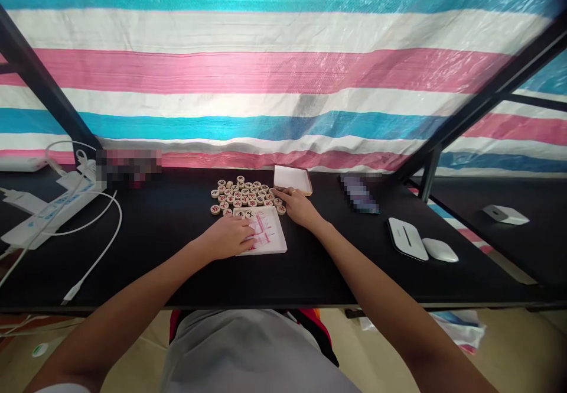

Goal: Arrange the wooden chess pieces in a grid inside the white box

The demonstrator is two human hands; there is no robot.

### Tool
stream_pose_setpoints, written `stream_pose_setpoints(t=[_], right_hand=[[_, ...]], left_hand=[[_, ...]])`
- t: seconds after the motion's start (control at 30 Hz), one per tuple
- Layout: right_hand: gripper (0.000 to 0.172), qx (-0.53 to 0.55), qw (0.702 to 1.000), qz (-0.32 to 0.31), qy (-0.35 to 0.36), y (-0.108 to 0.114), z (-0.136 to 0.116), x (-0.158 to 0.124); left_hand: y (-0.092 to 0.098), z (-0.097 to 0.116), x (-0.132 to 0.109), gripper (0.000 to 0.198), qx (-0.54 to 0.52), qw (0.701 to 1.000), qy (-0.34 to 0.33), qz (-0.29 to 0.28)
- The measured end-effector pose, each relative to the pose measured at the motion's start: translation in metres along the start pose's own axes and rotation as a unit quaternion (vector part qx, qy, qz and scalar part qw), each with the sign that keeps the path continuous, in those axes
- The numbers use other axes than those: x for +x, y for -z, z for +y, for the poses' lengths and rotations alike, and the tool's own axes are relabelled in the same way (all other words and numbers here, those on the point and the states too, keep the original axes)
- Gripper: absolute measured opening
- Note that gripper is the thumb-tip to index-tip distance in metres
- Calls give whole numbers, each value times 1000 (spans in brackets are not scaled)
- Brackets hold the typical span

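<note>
A cluster of round wooden Chinese chess pieces with red and dark characters lies on the black desk, a few stacked on others. A shallow white box tray with pink streaks on its bottom stands in front of them, two pieces inside at its far left corner. My left hand rests over the tray's left side, fingers spread and reaching in. My right hand is at the cluster's right edge, index finger stretched out and touching a piece; its thumb is partly hidden. Beyond it lies the open box lid.
On the left are a white power strip and a loose white cable. A phone, a white flat device and a white mouse lie on the right. Striped sheeting hangs behind the desk.
</note>
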State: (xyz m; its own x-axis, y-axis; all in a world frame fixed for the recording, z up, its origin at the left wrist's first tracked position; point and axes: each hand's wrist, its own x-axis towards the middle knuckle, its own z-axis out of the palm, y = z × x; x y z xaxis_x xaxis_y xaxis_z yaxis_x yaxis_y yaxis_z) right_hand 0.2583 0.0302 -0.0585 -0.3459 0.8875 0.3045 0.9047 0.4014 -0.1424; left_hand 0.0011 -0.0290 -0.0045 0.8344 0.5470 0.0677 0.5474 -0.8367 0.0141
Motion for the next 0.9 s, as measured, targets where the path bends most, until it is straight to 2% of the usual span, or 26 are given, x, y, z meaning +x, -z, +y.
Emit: stream_pose_setpoints(t=[0.23,0.5,0.63,0.7,0.77,0.9], right_hand=[[31,20,998,14,-53,12,1,-5],[16,20,996,3,-87,20,3,-7],[15,57,992,50,-96,29,1,-10],[17,109,988,76,-82,34,-7,-13],[20,181,980,73,-46,37,-19,-16],[22,227,973,16,34,40,-47,-22]], left_hand=[[-2,0,0,28,-6,1000,0,5],[-1,-1,0,27,-15,1000,-10,13],[-1,0,0,26,-10,1000,-9,16],[0,1,0,25,-4,1000,-7,29],[0,1,0,24,-1,999,-6,50],[-3,1,0,23,-10,995,9,100]])
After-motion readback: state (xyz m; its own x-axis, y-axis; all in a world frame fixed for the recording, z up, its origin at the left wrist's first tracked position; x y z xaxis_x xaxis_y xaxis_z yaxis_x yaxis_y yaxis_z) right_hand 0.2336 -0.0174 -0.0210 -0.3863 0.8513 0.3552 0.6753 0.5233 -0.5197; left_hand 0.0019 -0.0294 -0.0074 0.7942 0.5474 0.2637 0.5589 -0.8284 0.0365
